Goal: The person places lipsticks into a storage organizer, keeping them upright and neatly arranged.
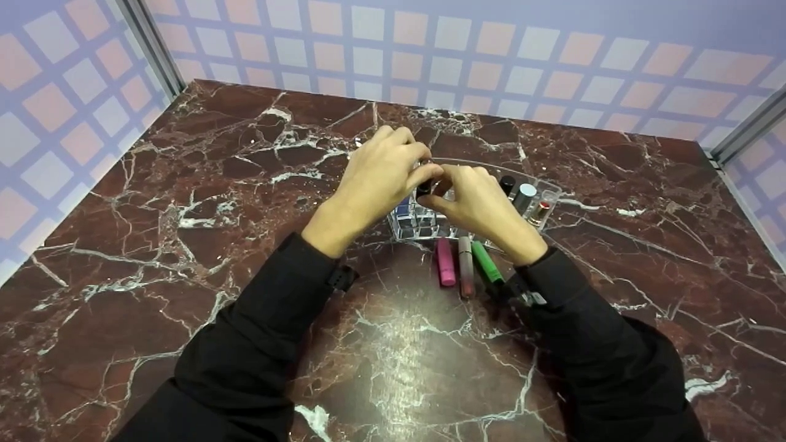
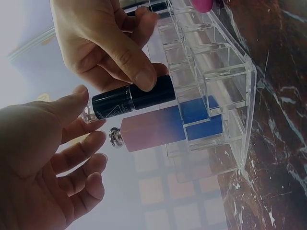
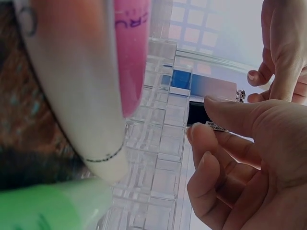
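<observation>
The head view looks forward and down from well above the marbled table (image 1: 153, 276), taking in both black sleeves (image 1: 258, 344). The wrist views sit close and sideways: in the left, up points leftward; in the right, rightward, past blurred tubes (image 3: 81, 96) just before the lens. Both share the clear organizer (image 2: 228, 72), black tube (image 2: 152, 99) and pink-and-blue tube (image 2: 148, 128)

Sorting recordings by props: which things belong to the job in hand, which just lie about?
Likely in the job:
black cosmetic tube, held
clear compartmented organizer, at the tube's lower end

Apparently just lying about:
pink tube
frosted tube
green tube
</observation>
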Demonstrator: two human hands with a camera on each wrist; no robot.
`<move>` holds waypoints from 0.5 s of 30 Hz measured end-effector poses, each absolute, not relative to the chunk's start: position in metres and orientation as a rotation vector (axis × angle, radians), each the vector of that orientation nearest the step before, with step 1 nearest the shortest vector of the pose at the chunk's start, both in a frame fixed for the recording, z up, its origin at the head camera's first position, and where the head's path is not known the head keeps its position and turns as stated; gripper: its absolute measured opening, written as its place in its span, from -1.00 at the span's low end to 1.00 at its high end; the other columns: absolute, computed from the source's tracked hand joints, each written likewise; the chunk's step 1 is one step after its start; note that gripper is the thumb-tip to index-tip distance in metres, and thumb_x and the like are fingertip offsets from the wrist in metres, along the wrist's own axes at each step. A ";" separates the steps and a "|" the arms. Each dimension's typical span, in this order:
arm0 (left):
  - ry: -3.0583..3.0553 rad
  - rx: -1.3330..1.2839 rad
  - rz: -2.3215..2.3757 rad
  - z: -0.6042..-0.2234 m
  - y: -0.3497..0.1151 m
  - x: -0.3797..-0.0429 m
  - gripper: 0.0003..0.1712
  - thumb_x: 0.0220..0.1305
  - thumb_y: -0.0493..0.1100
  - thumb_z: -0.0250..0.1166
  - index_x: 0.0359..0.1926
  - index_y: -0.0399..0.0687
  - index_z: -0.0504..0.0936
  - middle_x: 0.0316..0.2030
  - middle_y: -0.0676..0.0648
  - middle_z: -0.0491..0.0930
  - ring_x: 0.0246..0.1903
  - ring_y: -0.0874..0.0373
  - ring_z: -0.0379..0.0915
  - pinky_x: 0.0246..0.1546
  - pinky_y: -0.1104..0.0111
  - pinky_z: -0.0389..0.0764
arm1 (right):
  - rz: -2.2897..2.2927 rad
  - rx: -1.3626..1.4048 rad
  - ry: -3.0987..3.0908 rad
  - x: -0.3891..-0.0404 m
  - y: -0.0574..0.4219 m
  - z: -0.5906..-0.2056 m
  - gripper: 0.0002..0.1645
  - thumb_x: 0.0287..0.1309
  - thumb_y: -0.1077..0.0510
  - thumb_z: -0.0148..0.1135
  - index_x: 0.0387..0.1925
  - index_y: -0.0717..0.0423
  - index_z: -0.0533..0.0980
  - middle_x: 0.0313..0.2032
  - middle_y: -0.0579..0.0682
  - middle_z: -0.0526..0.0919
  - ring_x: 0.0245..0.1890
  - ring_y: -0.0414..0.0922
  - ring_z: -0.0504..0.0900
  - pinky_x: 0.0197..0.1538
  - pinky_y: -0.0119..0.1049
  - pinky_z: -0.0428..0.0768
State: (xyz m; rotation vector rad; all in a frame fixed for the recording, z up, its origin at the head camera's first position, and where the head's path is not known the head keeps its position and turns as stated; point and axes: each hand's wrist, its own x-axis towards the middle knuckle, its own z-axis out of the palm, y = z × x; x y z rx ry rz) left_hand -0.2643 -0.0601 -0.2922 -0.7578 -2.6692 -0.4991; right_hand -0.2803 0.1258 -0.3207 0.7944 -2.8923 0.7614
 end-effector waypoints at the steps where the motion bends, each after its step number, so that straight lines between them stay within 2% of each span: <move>1: -2.669 -0.768 -0.497 -0.292 -0.060 -0.265 -0.52 0.45 0.17 0.17 0.03 -0.12 0.69 -0.08 -0.09 0.59 -0.10 0.03 0.41 -0.06 0.28 0.52 | 0.758 0.791 -2.892 -0.280 0.126 -0.321 -0.54 0.22 0.01 0.44 0.13 0.00 0.59 -0.13 0.01 0.74 -0.27 -0.06 0.70 -0.14 -0.14 0.66; 15: -2.619 -0.859 -0.488 -0.293 -0.058 -0.265 -0.55 0.46 0.10 0.19 0.06 -0.16 0.68 -0.10 -0.12 0.65 -0.10 0.00 0.46 -0.01 0.25 0.52 | 0.732 0.807 -2.814 -0.282 0.126 -0.324 -0.62 0.29 0.07 0.38 0.08 0.12 0.59 -0.15 0.09 0.73 -0.22 0.03 0.70 -0.12 -0.08 0.66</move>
